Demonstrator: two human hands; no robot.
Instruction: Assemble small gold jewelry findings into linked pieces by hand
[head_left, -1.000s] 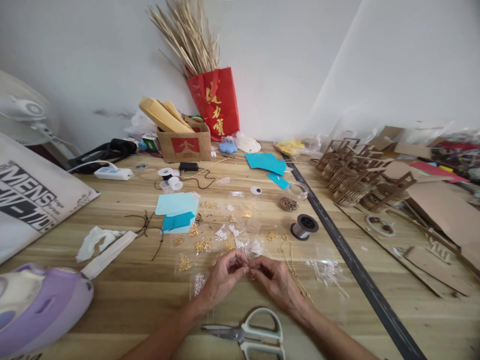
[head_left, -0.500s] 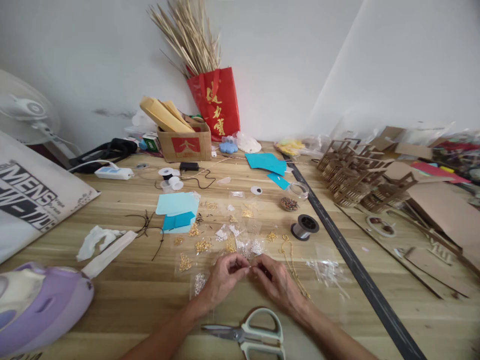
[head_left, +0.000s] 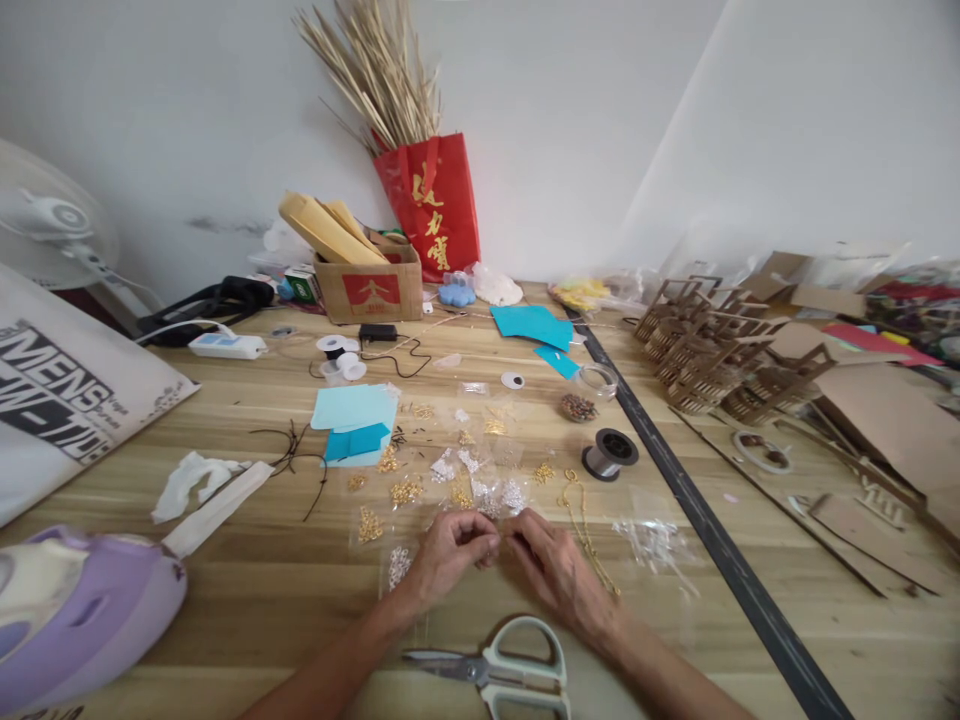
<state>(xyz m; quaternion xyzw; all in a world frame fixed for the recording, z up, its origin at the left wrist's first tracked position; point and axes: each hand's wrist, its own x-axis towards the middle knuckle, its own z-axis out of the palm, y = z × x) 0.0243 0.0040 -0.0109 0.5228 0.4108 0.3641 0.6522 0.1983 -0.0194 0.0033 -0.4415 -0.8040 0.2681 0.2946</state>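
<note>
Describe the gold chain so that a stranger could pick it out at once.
On the wooden table, find the long black strip on the right, then the dark spool just left of it. Nearer than the spool, the gold chain lies alongside the right hand. Unlike the small gold heap beside its far end, it stretches out in a line.

Left hand [head_left: 448,556] and right hand [head_left: 556,566] sit beyond the scissors [head_left: 474,667], fingers [head_left: 477,550] curled, nearly meeting. Forearms [head_left: 341,645] flank the scissors, angling inward.
</note>
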